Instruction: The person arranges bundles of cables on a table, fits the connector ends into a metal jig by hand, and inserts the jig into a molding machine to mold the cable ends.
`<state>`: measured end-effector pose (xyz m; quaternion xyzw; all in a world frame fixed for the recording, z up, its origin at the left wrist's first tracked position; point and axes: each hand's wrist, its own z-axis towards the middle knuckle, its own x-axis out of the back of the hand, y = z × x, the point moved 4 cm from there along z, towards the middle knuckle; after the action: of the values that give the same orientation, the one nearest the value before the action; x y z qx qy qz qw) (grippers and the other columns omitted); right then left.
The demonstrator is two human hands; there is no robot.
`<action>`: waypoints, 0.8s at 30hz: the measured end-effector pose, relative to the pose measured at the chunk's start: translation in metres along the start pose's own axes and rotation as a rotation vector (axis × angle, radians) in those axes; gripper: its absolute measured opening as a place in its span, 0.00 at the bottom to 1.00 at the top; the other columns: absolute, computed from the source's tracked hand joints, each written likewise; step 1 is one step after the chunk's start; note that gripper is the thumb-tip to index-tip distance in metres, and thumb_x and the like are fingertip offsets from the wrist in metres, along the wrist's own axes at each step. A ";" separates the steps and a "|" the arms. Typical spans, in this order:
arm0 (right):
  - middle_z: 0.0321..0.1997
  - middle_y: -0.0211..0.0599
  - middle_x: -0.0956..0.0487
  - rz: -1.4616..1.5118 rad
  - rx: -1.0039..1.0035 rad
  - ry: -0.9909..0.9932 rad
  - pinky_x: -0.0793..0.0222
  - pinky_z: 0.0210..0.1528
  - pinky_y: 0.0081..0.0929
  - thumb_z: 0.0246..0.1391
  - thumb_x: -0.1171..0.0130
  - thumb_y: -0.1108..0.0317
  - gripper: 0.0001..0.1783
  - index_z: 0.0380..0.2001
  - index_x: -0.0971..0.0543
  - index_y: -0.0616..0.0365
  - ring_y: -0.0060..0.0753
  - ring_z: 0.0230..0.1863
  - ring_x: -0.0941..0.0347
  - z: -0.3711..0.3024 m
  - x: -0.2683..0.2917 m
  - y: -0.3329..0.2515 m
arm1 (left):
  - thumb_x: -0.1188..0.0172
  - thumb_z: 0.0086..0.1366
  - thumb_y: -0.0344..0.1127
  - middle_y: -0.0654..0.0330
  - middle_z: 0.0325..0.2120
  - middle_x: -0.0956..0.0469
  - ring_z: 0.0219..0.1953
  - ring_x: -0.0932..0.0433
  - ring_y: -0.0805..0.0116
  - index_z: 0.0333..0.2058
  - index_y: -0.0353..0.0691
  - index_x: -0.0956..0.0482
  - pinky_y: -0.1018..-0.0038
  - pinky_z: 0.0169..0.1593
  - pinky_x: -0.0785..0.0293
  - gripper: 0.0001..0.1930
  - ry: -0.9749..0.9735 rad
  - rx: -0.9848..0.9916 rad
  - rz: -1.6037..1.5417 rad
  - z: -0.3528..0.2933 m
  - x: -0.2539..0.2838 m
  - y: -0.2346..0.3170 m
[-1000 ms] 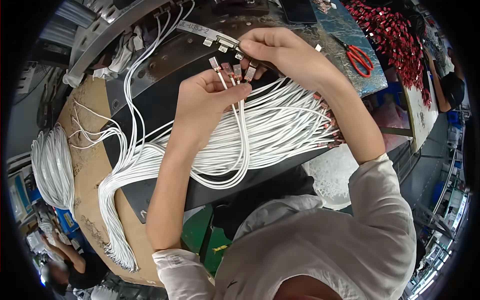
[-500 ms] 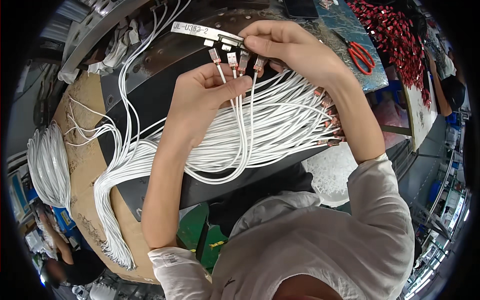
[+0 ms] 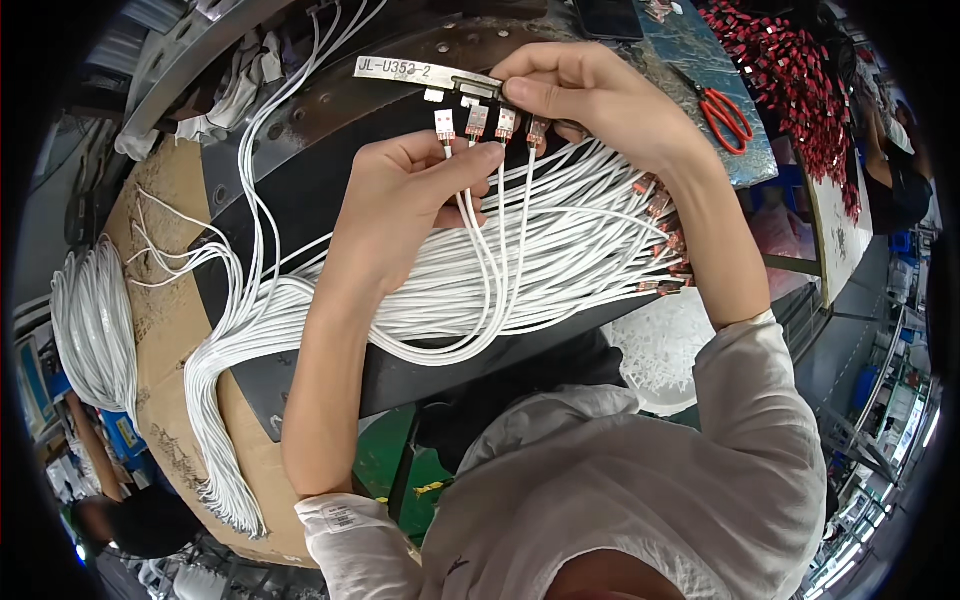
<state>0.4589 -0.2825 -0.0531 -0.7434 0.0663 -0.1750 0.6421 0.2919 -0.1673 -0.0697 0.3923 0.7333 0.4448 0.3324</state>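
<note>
My left hand [image 3: 405,190] pinches several white cables between thumb and fingers, their metal USB plugs [image 3: 477,120] pointing up in a row. A cable with a reddish-brown plug collar [image 3: 538,132] stands at the right end of that row, close under my right hand. My right hand [image 3: 575,95] has thumb and index finger closed on the right end of a narrow metal strip [image 3: 395,70] with printed marks. Small white tabs [image 3: 434,96] stick out below the strip, just above the plugs. Beneath my hands lies a thick bundle of white cables [image 3: 560,240] with plug ends to the right.
Red-handled cutters [image 3: 724,118] lie on the blue surface at the right. Coiled white cable [image 3: 95,330] sits at the left edge of the brown board [image 3: 160,330]. Red-ended parts [image 3: 790,90] are piled at the far right. Other people work at both sides.
Both hands have shifted slightly right. The strip has moved a little right and down with my right hand, and the plugs now stand more evenly in a row.
</note>
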 end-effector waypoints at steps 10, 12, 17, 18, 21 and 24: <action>0.31 0.21 0.17 -0.099 0.005 0.014 0.41 0.27 0.13 0.69 0.38 0.59 0.13 0.45 0.16 0.57 0.09 0.30 0.25 -0.001 0.005 0.000 | 0.28 0.65 0.37 0.65 0.24 0.20 0.23 0.22 0.79 0.33 0.38 0.16 0.78 0.28 0.21 0.09 0.009 0.011 0.000 0.001 0.000 -0.001; 0.32 0.23 0.17 -0.106 0.039 0.006 0.38 0.28 0.14 0.68 0.38 0.61 0.12 0.46 0.16 0.58 0.11 0.29 0.25 0.000 0.004 0.002 | 0.27 0.65 0.37 0.64 0.23 0.20 0.23 0.22 0.79 0.32 0.38 0.16 0.78 0.29 0.20 0.09 -0.018 0.007 0.008 0.001 -0.001 0.000; 0.33 0.28 0.15 -0.105 0.084 0.002 0.32 0.30 0.17 0.62 0.31 0.65 0.15 0.48 0.16 0.61 0.14 0.29 0.25 0.001 -0.001 -0.001 | 0.29 0.67 0.36 0.63 0.27 0.18 0.26 0.20 0.77 0.38 0.33 0.15 0.80 0.31 0.19 0.11 -0.037 -0.007 0.055 -0.003 -0.003 0.003; 0.33 0.29 0.15 -0.087 0.087 -0.005 0.32 0.30 0.17 0.60 0.29 0.65 0.16 0.48 0.16 0.62 0.14 0.28 0.26 0.000 -0.001 -0.003 | 0.29 0.67 0.38 0.63 0.27 0.18 0.26 0.20 0.77 0.39 0.34 0.15 0.80 0.32 0.18 0.12 -0.010 -0.025 0.032 -0.004 -0.002 0.004; 0.32 0.31 0.15 -0.121 0.019 0.031 0.33 0.28 0.16 0.55 0.25 0.65 0.19 0.47 0.15 0.63 0.14 0.27 0.26 -0.002 0.001 -0.006 | 0.30 0.68 0.38 0.62 0.29 0.18 0.27 0.19 0.76 0.44 0.32 0.16 0.80 0.33 0.17 0.14 -0.066 -0.026 0.006 -0.006 0.000 0.004; 0.28 0.31 0.15 -0.111 0.031 0.079 0.34 0.26 0.15 0.51 0.23 0.67 0.21 0.47 0.16 0.65 0.13 0.24 0.28 -0.001 0.006 -0.007 | 0.31 0.69 0.37 0.62 0.30 0.18 0.28 0.18 0.77 0.49 0.31 0.16 0.81 0.32 0.17 0.17 -0.139 0.006 0.065 -0.007 0.003 0.002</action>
<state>0.4637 -0.2846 -0.0454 -0.7284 0.0475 -0.2403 0.6399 0.2853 -0.1672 -0.0653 0.4470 0.6966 0.4249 0.3667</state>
